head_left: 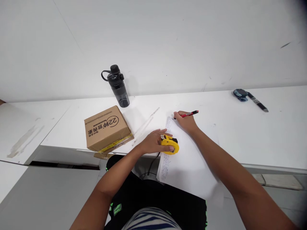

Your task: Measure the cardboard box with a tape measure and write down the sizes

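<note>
My left hand grips a yellow tape measure and presses it down on a large white sheet of paper that hangs over the table's near edge. The paper's left margin carries rows of small handwriting. My right hand is closed around a red pen, its tip touching the paper's top left corner. A clear plastic ruler lies on the table just left of the paper, beside my left hand.
A brown cardboard box sits at the table's near edge to the left. Behind it stands a dark water bottle. A blue gadget and a dark pen lie far right. A white wall rises behind.
</note>
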{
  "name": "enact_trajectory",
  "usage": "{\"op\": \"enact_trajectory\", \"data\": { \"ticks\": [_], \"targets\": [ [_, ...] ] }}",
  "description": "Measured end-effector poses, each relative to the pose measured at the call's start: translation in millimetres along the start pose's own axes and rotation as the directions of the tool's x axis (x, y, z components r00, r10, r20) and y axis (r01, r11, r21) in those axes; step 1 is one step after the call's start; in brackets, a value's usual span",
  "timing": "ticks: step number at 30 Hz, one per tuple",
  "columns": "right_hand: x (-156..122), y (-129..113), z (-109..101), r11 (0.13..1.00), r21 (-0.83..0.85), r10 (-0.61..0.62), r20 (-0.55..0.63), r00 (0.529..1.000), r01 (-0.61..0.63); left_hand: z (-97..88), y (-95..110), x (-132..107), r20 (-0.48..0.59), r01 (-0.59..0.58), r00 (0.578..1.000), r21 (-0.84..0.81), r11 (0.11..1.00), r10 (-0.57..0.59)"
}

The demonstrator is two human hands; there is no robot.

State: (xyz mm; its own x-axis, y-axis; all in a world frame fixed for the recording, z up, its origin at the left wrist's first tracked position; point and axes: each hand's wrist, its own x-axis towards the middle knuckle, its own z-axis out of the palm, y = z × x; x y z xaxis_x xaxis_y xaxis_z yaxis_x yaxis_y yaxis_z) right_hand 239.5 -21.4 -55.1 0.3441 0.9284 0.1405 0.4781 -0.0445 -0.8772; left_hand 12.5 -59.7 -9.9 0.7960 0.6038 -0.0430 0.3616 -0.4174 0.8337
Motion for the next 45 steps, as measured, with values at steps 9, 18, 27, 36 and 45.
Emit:
{"op": "enact_trajectory", "data": {
  "ticks": [9,18,27,36,45],
  "targets": [
    [1.1,2.0,-0.3,1.000,0.019,-0.002,0.009,1.000,0.002,-0.3,1.3,0.1,-0.015,0.017,1.000,-0.036,0.999,-0.018],
    [1.3,1.1,0.0,1.000,0.030,-0.009,-0.022,1.000,0.010,2.5,-5.8,1.5,-0.041,0.008,0.999,-0.046,0.999,-0.010],
    [1.0,3.7,1.3,0.999,0.038,-0.010,-0.010,1.000,0.010,1.9,-3.4,0.9,-0.034,0.007,0.999,-0.040,0.999,-0.008],
    [1.5,4.3,-0.1,0.999,0.031,-0.015,-0.020,1.000,0.016,3.6,-5.3,1.1,-0.056,0.003,0.998,-0.100,0.995,-0.008],
    [0.9,3.8,0.7,0.999,0.038,-0.019,-0.027,0.999,0.020,4.0,-3.4,-1.1,-0.014,0.111,0.993,-0.182,0.977,-0.115]
  ]
}}
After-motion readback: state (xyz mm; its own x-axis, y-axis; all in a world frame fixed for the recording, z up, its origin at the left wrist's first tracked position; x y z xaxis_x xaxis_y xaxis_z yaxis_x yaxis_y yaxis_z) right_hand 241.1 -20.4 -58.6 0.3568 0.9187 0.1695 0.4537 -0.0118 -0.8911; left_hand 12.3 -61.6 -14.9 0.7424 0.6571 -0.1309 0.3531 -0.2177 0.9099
